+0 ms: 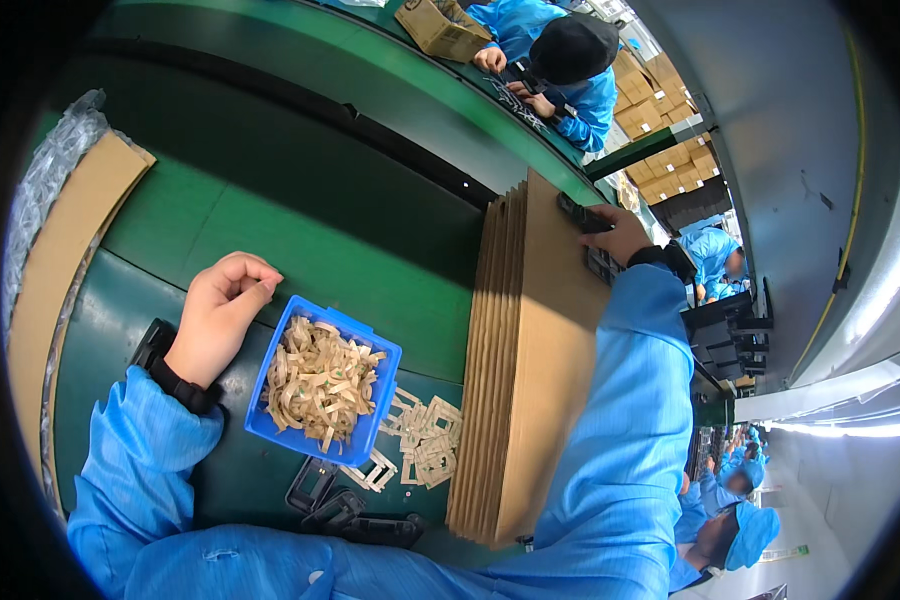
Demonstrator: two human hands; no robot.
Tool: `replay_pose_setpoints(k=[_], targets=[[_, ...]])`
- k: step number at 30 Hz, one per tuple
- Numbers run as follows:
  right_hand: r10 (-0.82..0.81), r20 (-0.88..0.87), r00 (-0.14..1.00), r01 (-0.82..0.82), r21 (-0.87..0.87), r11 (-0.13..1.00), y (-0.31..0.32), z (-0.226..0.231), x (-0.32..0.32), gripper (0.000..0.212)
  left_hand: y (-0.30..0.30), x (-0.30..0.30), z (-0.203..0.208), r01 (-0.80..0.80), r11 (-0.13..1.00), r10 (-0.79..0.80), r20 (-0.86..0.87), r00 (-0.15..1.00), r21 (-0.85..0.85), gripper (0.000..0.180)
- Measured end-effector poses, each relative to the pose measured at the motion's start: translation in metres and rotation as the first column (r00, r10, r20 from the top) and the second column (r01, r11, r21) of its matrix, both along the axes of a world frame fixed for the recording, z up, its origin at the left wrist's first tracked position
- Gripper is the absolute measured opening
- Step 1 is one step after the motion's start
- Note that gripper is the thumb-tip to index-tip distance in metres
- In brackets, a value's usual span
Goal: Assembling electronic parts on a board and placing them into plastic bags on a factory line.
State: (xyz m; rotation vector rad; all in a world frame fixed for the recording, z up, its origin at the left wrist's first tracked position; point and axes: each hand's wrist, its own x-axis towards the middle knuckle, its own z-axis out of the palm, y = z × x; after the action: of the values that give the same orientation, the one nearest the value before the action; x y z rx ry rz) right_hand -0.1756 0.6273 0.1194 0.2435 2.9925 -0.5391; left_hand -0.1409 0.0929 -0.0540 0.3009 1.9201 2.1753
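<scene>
My left hand (222,312) hovers just left of a blue plastic bin (385,400), thumb and fingers pinched together; whatever lies between the tips is too small to make out. Thin tan strips (322,385) fill the bin in a loose heap. Far to the right, my right hand (622,236) grips a small black plastic part (573,212) over the top of a row of cardboard sheets (560,330) standing on edge. Another black part (602,264) shows just below that hand, partly hidden by it.
Pale flat frame-shaped cutouts (432,445) lie beside the bin on the green table. Several black plastic frames (345,508) sit near my body. A cardboard strip with clear plastic wrap (65,290) borders the left. Across the conveyor, a person in blue (580,75) works.
</scene>
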Motion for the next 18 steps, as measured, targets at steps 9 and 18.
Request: replay_pose_setpoints(k=[9, 18], targets=[[-0.075, -0.052, 0.996, 0.082, 0.162, 0.983, -0.007, -0.004, 0.010, 0.062, 0.002, 0.001, 0.002, 0.002, 1.000, -0.002, 0.005, 1.000, 0.001, 0.007], [0.125, -0.016, 0.992, -0.116, 0.256, 0.960, -0.020, 0.008, 0.028, 0.065, 0.002, -0.001, -0.004, -0.007, 1.000, 0.007, -0.020, 1.000, 0.008, 0.007]])
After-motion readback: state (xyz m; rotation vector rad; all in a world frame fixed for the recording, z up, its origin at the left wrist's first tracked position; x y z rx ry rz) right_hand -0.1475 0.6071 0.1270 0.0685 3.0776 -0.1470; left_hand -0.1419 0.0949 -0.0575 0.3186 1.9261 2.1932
